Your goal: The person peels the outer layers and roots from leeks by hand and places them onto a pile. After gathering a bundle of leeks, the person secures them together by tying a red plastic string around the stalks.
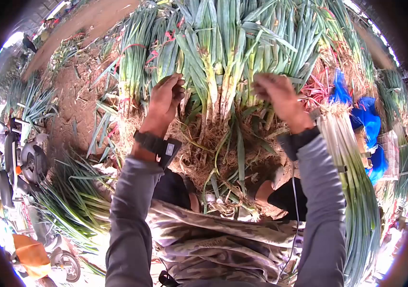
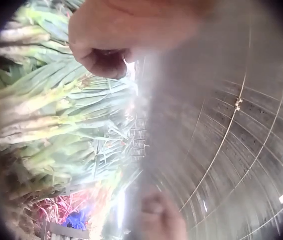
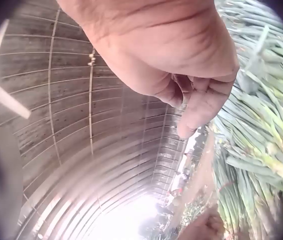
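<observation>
My left hand is raised over the left side of a heap of green onions, its fingers loosely curled with nothing seen in them. Opposite it, my right hand hovers above the heap's right side, fingers bent and bare. The onions lie with leaves pointing away and shaggy, soil-covered roots toward me. In the left wrist view, the left hand shows bent fingertips beside the leaves. The right wrist view has the right hand with thumb and fingers drooping close together.
A peeled bundle of long onions lies at my right. Red ties and blue plastic sit beyond it. A bundle with a red tie stands left of the heap. Trimmed leaves lie at lower left, near a parked motorbike.
</observation>
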Demonstrator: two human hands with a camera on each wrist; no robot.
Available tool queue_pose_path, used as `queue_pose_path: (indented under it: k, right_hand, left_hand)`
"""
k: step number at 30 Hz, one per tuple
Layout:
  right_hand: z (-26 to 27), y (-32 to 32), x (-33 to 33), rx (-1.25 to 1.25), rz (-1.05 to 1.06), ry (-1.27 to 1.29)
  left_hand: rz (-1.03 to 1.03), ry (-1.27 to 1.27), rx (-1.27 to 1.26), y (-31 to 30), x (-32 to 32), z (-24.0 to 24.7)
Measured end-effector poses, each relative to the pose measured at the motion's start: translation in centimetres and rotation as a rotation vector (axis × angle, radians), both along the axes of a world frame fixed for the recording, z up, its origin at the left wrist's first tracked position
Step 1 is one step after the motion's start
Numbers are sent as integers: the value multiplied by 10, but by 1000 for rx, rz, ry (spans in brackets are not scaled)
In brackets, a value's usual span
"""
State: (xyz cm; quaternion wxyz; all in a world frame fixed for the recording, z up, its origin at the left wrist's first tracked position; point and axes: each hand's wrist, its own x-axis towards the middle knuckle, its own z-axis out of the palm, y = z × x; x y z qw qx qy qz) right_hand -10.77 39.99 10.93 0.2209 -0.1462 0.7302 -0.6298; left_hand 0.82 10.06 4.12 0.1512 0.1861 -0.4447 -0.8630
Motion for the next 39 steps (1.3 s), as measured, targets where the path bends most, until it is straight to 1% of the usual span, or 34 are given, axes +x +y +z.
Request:
queue_pose_path:
  k: [2,5,6,8,11,13,15,16,19,20,23,24,27,28,31,32,35,38,39]
  right_hand:
    - [-50,-23,-5,109,-4,-126]
    - [-127,-45,-12,183,-48,-188]
    - [-149,-49,-15,144,-89,-200]
    - [-190,-56,-19,53,-171,-224]
    - [-231,-70,-30,145,-224,-116]
    - [-257,-77,-39,307,-199,85]
    - [-261,-83,-47,494,-132,280]
    - [-263,-85,-48,473,-178,274]
    - [-251,-80,-49,473,-151,293]
    - [-245,-79,-43,429,-180,251]
    - [-207,-67,-23,168,-41,67]
    - [-197,-63,-12,61,-46,-22]
    - [-187,-39,16,184,38,-9]
    - [-215,-24,15,405,145,113]
    - [-236,-2,45,297,108,23]
    - [-214,0,58,209,37,41]
    - [-186,6,72,237,6,71]
    - [-181,-2,99,178,-111,342]
    - [-171,-3,109,215,-131,428]
  left_hand:
    - [20,-35,-39,7,8,20]
    - [-19,-18,-105,12,15,26]
    - [-24,-12,-134,14,15,28]
    - [-31,-24,-114,17,16,30]
    - [-52,-42,-103,20,14,31]
    - [-73,-41,-98,23,13,30]
    - [-93,-55,-108,26,11,27]
    - [-102,-64,-111,29,10,27]
    - [-126,-92,-136,32,5,23]
    - [-132,-99,-138,34,4,23]
    - [-146,-100,-130,40,0,22]
    - [-147,-111,-139,43,-1,22]
    - [-165,-130,-170,47,-6,19]
    - [-183,-136,-178,50,-9,17]
    - [-187,-163,-221,59,-16,19]
    - [-197,-180,-254,61,-21,18]
    - [-169,-199,-391,76,-38,11]
    - [-193,-275,-424,91,-60,-9]
    - [-203,-295,-427,98,-66,-12]
